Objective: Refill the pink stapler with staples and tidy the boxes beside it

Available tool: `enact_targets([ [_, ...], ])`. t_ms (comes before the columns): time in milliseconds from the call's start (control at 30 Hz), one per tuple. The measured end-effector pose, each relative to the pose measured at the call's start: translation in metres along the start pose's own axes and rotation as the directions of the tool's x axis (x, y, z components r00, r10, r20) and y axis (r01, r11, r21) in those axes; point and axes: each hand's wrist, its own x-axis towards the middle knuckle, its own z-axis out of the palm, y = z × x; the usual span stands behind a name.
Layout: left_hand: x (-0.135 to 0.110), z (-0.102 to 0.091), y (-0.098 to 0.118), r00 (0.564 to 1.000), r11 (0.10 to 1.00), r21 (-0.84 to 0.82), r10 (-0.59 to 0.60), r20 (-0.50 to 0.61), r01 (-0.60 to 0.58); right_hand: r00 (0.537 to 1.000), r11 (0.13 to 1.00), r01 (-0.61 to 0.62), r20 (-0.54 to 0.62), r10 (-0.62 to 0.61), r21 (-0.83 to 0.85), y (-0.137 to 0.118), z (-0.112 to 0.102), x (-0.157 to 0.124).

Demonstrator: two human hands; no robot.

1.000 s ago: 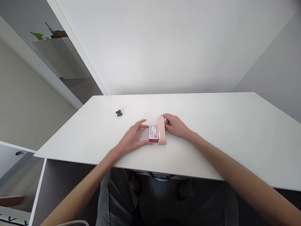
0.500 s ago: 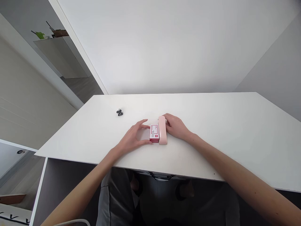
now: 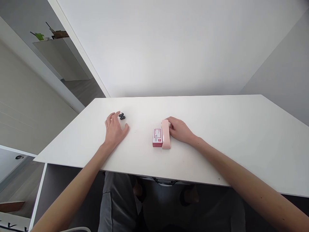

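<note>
On the white table a small stack of red-and-white boxes lies directly against the left side of a long, rounded pink stapler. My right hand rests at the stapler's far right side, its fingers curled against it and partly hidden behind it. To the left, my left hand is open, with thumb and fingers apart and nothing held. Its fingertips are beside a little cluster of black binder clips; whether they touch it, I cannot tell.
The white tabletop backs onto a white wall. Its front edge runs just above my legs, with a dark handle below it. A doorway on the left shows a cabinet beyond.
My left hand has left the boxes and moved left and away from me to the binder clips. My right hand stays at the stapler; the boxes and stapler stay in place.
</note>
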Motion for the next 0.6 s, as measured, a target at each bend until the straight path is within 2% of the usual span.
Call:
enact_targets([
  [100,0.0,0.001,-0.006,1.0,0.999,0.025,-0.031,0.005,0.031,1.0,1.0,0.0,-0.001,0.0,0.001,0.001,0.0,0.0],
  [300,-0.005,-0.001,0.004,0.998,0.998,-0.038,0.046,0.048,-0.044,1.0,1.0,0.001,-0.006,-0.001,0.006,-0.001,0.0,0.0],
  [433,-0.011,-0.004,0.026,0.983,0.982,-0.178,0.095,0.155,-0.067,1.0,1.0,-0.005,0.002,0.005,0.012,-0.002,-0.001,-0.001],
  [600,-0.014,-0.007,0.062,0.938,0.933,-0.336,0.224,0.266,-0.128,1.0,1.0,-0.012,-0.004,0.012,0.002,-0.002,-0.001,-0.001],
])
